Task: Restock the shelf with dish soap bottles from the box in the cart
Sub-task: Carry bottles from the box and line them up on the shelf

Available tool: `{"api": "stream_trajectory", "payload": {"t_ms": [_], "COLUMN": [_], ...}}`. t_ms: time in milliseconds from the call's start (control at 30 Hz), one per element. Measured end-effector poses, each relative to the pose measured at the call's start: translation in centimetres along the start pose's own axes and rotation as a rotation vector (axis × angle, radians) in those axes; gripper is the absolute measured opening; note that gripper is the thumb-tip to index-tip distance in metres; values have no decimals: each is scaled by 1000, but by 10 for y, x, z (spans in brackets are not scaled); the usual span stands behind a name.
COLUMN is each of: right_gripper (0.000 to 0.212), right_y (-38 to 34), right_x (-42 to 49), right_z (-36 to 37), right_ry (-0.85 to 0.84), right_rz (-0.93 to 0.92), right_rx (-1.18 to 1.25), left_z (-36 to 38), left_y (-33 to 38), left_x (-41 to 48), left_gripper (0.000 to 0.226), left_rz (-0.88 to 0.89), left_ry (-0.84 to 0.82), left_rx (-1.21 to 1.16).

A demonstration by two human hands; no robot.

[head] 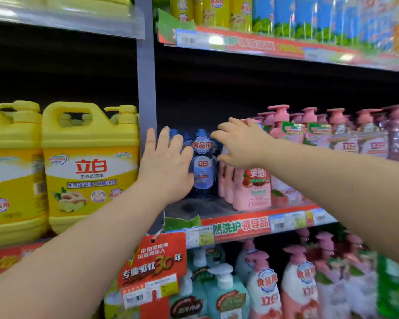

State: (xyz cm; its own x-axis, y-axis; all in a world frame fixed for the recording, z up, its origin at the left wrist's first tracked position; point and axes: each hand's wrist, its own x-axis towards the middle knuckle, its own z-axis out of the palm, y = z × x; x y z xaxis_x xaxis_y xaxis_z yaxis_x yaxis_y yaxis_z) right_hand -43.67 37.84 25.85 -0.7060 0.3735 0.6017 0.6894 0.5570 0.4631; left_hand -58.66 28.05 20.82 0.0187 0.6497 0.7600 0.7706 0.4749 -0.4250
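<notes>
In the head view, both bare arms reach into the middle shelf (240, 226), a dark metal deck with a red printed price strip along its front edge. The task's thing, a clear blue plastic dish soap bottle (202, 166) with a round label at its neck, stands upright well back from that edge, with more blue caps dimly visible behind it. It sits between the grey upright post (145, 88) and a row of pink pump bottles (251, 187).

The left hand (166, 162) has its fingers straight and together. Its palm lies flat against the left flank of the blue bottle, gripping nothing. The right hand (237, 146) is spread wide with fingers stretched out near the bottle's neck and thumb low beside its right shoulder. It holds nothing I can make out, and whether it touches the bottle is unclear. The box and cart are out of sight.

Large yellow handled jugs (90, 166) fill the bay to the left.

The main risk, as I judge it, is tipping. The blue bottle is tall and narrow, so a shove from flat palms high on its body could rock it into those behind or forward onto the bare deck. The right forearm also passes just over the front pink bottles, so a careless pull back could drag one off the edge.
</notes>
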Motion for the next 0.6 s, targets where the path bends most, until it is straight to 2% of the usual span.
{"api": "stream_trajectory", "payload": {"t_ms": [133,400,600], "right_gripper": [60,63,67], "right_y": [5,39,87], "right_x": [-57,-169,-296], "right_z": [-6,-37,-63], "right_ry": [-116,-335,-452], "right_rz": [52,147,221], "right_rx": [-34,-3,-33], "left_z": [-12,-64,-124], "left_y": [32,91,187], "left_x": [-11,-61,-92], "left_gripper": [61,67,65], "left_rz": [48,88,177], "left_ry": [-19,-211,-253], "left_rx": [-191,-351,-472]}}
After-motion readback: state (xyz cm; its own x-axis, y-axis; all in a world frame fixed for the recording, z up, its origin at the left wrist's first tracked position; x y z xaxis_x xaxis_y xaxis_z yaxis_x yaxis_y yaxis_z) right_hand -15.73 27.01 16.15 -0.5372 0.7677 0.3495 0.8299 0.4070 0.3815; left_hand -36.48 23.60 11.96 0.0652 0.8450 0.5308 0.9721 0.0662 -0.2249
